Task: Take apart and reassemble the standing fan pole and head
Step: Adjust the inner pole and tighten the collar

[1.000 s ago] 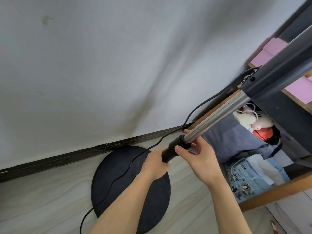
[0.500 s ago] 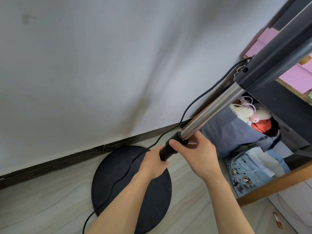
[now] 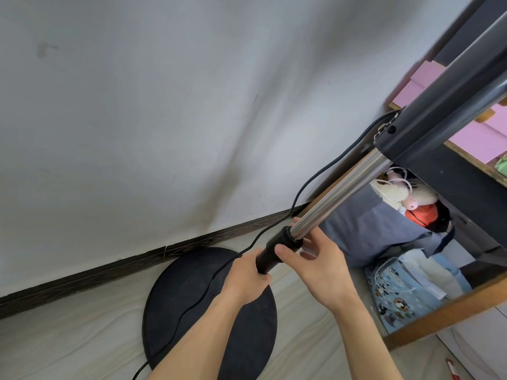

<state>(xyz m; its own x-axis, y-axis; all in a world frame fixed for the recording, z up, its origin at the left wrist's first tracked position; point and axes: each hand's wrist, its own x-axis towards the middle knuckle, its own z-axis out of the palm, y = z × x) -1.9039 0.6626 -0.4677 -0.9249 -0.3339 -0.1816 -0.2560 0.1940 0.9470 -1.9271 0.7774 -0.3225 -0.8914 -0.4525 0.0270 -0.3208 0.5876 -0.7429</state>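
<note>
The fan's round black base lies on the floor by the wall. A black lower pole rises from it, and my left hand grips that pole just under its black collar. A silver inner tube slides out of the collar up to the dark upper housing, which runs out of view at the top right. My right hand holds the collar, thumb on its near side and fingers behind. The fan head is out of view. A black power cord hangs from the housing across the base.
A white wall with a dark skirting board stands close behind the base. On the right is a wooden shelf unit with a grey bag, plush toys, a patterned blue bag and pink sheets.
The view has shifted slightly. My right hand has changed its hold on the collar, the thumb now lying lower on its near side. My left hand keeps its grip on the black pole.
</note>
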